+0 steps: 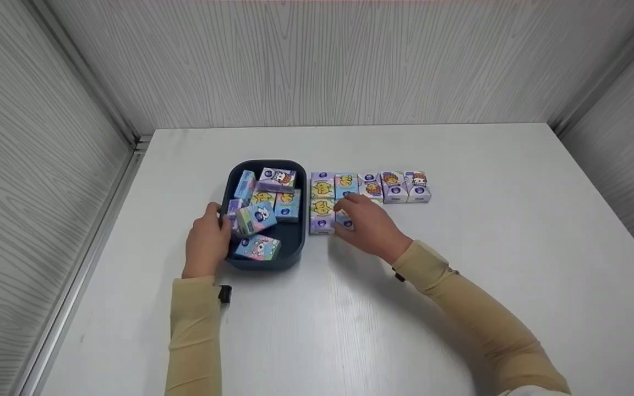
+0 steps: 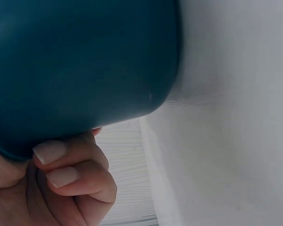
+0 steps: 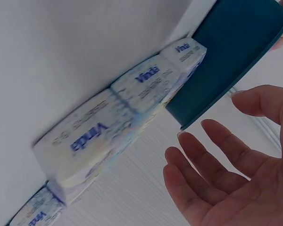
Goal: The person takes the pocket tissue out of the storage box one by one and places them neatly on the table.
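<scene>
My left hand (image 1: pixel 206 245) grips the left side of a dark blue plastic bin (image 1: pixel 266 264), its fingers bent against the outer wall in the left wrist view. Several small printed tissue packs lie jumbled in the bin, a blue one (image 1: pixel 257 218) tilted on top of others. To the right, tissue packs stand side by side in two rows. My right hand (image 1: pixel 371 227) is over the front row, beside a purple-and-yellow pack (image 1: pixel 322 216), and partly hides the packs under it. In the right wrist view its fingers (image 3: pixel 224 141) are spread and hold nothing.
The back row of packs runs right to an end pack (image 1: pixel 417 186). All stand on a white table (image 1: pixel 487 247). Pale wood-grain panels rise behind the table (image 1: pixel 328 66) and at both sides.
</scene>
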Demonstrator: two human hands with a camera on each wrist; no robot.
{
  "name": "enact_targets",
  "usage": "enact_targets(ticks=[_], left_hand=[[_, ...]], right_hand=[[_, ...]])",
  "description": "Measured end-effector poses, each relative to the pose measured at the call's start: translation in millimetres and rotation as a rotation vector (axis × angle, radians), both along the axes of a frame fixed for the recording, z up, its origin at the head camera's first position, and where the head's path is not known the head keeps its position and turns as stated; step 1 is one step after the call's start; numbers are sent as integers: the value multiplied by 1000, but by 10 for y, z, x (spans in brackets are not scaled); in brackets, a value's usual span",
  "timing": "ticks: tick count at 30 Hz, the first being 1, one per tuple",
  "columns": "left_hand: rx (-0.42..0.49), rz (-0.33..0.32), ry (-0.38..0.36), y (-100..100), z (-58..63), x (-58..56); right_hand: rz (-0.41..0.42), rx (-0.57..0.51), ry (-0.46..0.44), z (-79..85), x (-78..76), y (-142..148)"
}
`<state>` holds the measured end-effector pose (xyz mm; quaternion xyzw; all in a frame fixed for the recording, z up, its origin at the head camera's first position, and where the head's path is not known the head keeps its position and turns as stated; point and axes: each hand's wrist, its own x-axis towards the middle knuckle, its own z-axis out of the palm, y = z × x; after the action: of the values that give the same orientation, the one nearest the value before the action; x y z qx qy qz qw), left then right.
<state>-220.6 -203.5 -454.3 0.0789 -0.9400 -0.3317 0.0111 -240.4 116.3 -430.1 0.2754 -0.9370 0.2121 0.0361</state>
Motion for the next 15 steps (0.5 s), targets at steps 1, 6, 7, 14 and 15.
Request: enact_targets(ticks=[1, 6, 7, 14, 15], left_hand=[[-3, 0, 1, 1, 2, -2], [-1, 3, -9, 1, 11, -11], [1, 4, -11, 3, 13, -12], [15, 1, -14, 14, 11, -1], [17, 0, -14, 13, 8, 0]], right_hand=[[11, -10, 5, 10, 5, -44], [49, -54, 16, 56, 39, -254], [59, -63, 11, 64, 47, -296], [132, -87, -29, 107, 102, -562], [138, -81, -32, 109, 106, -597]])
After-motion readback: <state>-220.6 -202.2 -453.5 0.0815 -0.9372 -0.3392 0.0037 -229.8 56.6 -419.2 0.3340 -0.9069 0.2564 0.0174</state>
